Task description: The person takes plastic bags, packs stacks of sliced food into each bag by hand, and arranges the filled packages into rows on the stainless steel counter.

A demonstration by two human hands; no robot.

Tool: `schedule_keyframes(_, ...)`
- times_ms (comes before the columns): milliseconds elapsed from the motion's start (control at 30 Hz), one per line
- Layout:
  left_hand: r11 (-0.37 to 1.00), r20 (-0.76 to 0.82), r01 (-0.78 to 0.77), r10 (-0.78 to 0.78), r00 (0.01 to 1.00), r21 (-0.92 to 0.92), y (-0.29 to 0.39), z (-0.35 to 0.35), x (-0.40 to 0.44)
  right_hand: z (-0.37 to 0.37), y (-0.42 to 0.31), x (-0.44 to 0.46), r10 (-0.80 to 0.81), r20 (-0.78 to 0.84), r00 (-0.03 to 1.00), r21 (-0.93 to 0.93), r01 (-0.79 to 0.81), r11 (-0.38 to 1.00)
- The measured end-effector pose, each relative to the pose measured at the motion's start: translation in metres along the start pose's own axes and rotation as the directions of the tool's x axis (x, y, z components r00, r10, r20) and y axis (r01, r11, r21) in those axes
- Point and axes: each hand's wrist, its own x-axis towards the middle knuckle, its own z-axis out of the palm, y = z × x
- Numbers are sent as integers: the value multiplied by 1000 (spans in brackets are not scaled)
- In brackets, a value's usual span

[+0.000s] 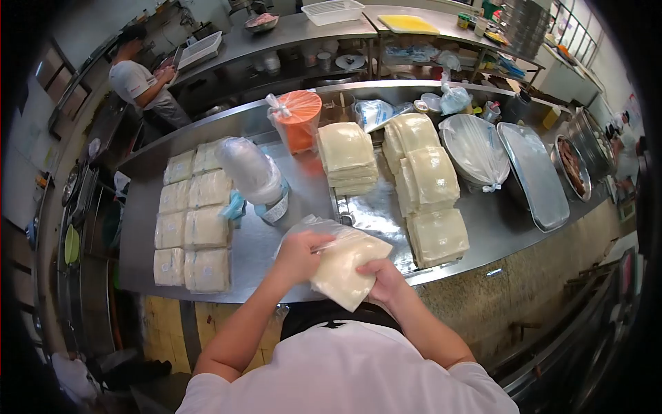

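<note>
Near the table's front edge, my right hand [387, 281] grips a stack of pale square dough wrappers [345, 276], thumb on top and fingers beneath. My left hand [298, 254] is closed on a transparent plastic bag [314, 226] at the stack's upper left; whether the stack lies inside the bag cannot be made out. Several bagged wrapper packs [207, 228] lie in two columns at left. Unbagged wrapper stacks [433, 181] and another pile [347, 153] stand beyond my hands. A roll of plastic bags [248, 172] rests on a labelled container [274, 207].
An orange tub [298, 121] in plastic stands at the back. To the right are a plastic-covered bowl [476, 148], a lidded metal tray [534, 176] and a bowl of brown food [571, 165]. A co-worker [141, 79] stands at the far left counter.
</note>
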Motion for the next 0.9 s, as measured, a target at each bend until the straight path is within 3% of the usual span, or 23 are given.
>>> schedule_keyframes(33, 992, -23, 41, -38, 999, 116, 5, -2, -8, -6, -1, 4, -11, -42, 999, 22, 12, 1000)
schedule_keyframes(133, 971, -171, 202, -180, 969, 124, -21, 18, -27, -13, 1, 14, -127, -134, 983, -10, 127, 992)
schedule_keyframes(233, 962, -146, 236, -216, 965, 136, -35, 35, -39, -19, 9, 30, -171, -159, 972, -21, 170, 985)
schedule_keyframes(333, 970, -195, 236, -222, 955, 51, -31, 31, -42, -26, 24, 49, -166, -319, 933, -83, 147, 986)
schedule_keyframes(533, 984, -91, 149, -140, 986, 100, -42, 33, -70, 6, 48, 65, -202, -408, 890, -62, 193, 979)
schedule_keyframes(633, 973, -202, 191, -163, 966, 129, -57, 13, -62, 27, 69, 62, -436, -309, 845, -360, 321, 876)
schedule_keyframes(733, 980, -378, -60, 130, 917, 191, -53, -5, -46, 43, 87, 63, -424, -295, 856, -429, 278, 860)
schedule_keyframes(900, 961, -285, -254, 274, 919, 105, -64, -21, -14, 53, 125, 83, -438, -173, 882, -660, 227, 716)
